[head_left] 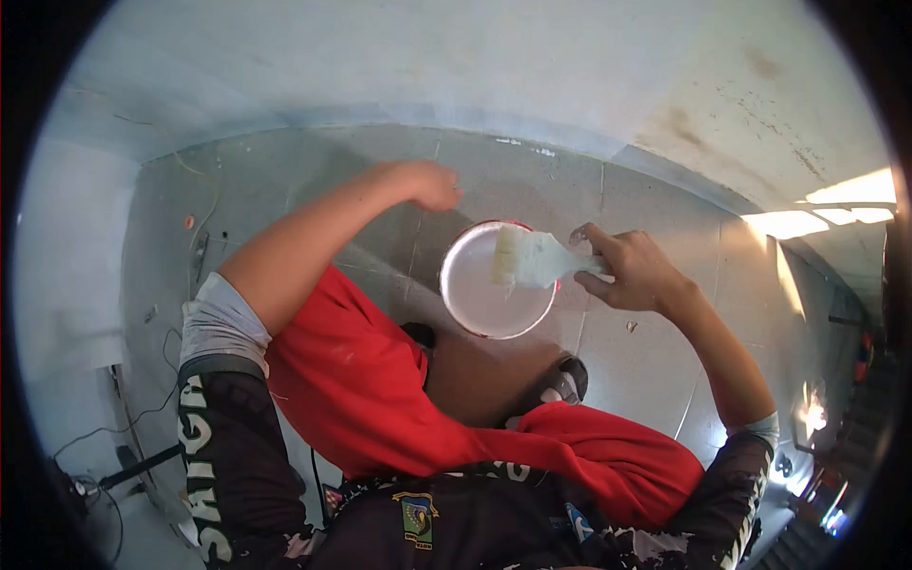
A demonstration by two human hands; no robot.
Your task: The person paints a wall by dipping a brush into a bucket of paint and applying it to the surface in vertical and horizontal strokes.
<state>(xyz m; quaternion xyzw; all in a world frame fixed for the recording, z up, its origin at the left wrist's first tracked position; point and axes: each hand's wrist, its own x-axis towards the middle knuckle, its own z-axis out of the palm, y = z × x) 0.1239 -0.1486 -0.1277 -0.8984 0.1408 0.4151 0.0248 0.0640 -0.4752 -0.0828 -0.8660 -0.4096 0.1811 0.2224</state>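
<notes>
In the head view, my right hand [635, 270] is closed around the handle of a wide paintbrush [532, 259]. Its pale bristles point left, over the mouth of a round bucket [445, 285] with a red-marked rim. Whitish paint [484, 299] fills the inside of the bucket, partly hidden behind the brush. Beyond the bucket's upper left edge, my left hand [434, 185] hangs above the floor with its fingers curled in. Nothing shows in it, and it does not touch the bucket.
A pale wall [380, 66] runs along the far side of the grey tiled floor [646, 361], with stains on its right part. My red-trousered legs [351, 380] bend on the near side of the bucket. Thin cables [123, 427] lie at the left, and sunlight falls at the right.
</notes>
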